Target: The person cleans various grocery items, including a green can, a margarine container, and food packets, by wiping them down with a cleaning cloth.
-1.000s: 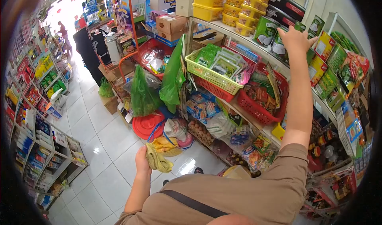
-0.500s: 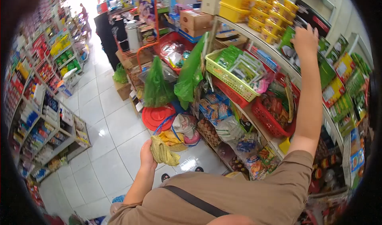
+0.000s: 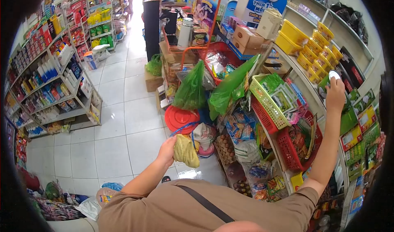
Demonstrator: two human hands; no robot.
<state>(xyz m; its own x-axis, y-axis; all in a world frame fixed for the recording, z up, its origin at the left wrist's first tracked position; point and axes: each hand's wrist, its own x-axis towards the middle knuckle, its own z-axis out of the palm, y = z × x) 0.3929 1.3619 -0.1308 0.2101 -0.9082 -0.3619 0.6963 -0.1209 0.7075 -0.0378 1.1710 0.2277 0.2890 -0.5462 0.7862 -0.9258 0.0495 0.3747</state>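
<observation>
My left hand [image 3: 167, 150] is closed around a crumpled yellow cloth [image 3: 186, 151], which hangs out over the floor beside the red lid [image 3: 180, 119]. On the other side, my right arm reaches up to the top shelf. There my right hand [image 3: 336, 96] is closed on a small round item with a white top [image 3: 334, 74]; its kind I cannot tell. Stacked yellow tubs [image 3: 314, 55] stand just beyond that hand, and green packets [image 3: 349, 120] hang or lean right beside it.
Below the shelf sit a yellow-green basket [image 3: 269, 102] and a red basket [image 3: 290, 150] of packets. Green plastic bags [image 3: 191, 88] hang near the middle. Egg trays [image 3: 225, 148] stand low by the rack. Stocked shelves [image 3: 61, 88] line the left, across the tiled floor [image 3: 111, 150].
My right hand has gone from reaching with raised fingers to closing on the round white-topped item. The view has shifted, and the cloth stays in my left hand.
</observation>
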